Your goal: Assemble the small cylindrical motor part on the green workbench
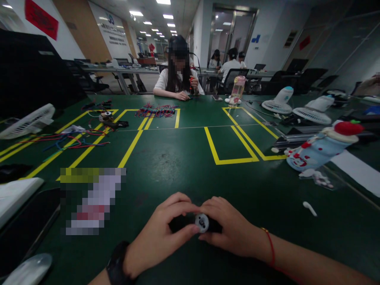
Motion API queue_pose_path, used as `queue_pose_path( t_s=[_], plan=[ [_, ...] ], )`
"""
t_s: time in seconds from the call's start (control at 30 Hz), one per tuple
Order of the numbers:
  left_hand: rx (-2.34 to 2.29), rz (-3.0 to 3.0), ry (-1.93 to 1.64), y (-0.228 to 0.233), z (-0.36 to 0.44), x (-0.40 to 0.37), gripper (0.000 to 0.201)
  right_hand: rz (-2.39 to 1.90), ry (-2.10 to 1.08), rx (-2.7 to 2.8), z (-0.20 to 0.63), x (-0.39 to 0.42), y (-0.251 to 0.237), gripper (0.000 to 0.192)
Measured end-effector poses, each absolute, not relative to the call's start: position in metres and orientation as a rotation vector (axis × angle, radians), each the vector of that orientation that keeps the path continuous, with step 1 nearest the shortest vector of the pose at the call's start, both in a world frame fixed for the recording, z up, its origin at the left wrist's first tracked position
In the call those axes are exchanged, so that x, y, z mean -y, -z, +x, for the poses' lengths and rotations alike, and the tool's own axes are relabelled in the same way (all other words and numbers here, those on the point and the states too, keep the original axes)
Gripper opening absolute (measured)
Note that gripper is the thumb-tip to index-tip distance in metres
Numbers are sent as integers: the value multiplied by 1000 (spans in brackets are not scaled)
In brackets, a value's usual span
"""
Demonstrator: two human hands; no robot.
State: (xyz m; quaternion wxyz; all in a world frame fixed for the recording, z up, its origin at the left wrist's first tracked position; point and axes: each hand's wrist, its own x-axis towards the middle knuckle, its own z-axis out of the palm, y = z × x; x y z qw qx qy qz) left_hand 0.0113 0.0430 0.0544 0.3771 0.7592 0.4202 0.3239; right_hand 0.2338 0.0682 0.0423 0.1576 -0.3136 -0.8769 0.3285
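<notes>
Green and marked with yellow tape lines, the surface (184, 158) stretches away from us across an office room. At far left lies a white fan (28, 120), with loose coloured wires (71, 140) beside it. Near the bottom edge our left hand (162, 235) and right hand (230, 229) meet around a small motor (202, 223), its pale round end facing us. Each grip is closed on it, fingertips pinching the dark body from either side, just above the surface. Across from us a seated person (178, 75) works by a bundle of wires (156, 111). Further right stand a bottle (238, 90) and a snowman-patterned flask (320, 150) lying on its side.
</notes>
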Motion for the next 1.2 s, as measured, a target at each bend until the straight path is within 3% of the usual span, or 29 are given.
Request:
queue_pose_path(
  t_s=[0.07, 0.3, 0.63, 1.2],
  plan=[
    [-1074, 1938, -868, -56, 19, -38, 12, -883, -941, 2510, 233, -68, -42, 29],
    [-1150, 1979, -958, -62, 7, -38, 11, -886, -941, 2515, 234, -68, -42, 31],
    [-1159, 2271, -435, -38, -26, -59, 7, -876, -978, 2490, 237, -70, -42, 36],
    [-1416, 2204, -617, -17, -63, -83, 19, -896, -1012, 2494, 238, -70, -42, 38]
  ],
)
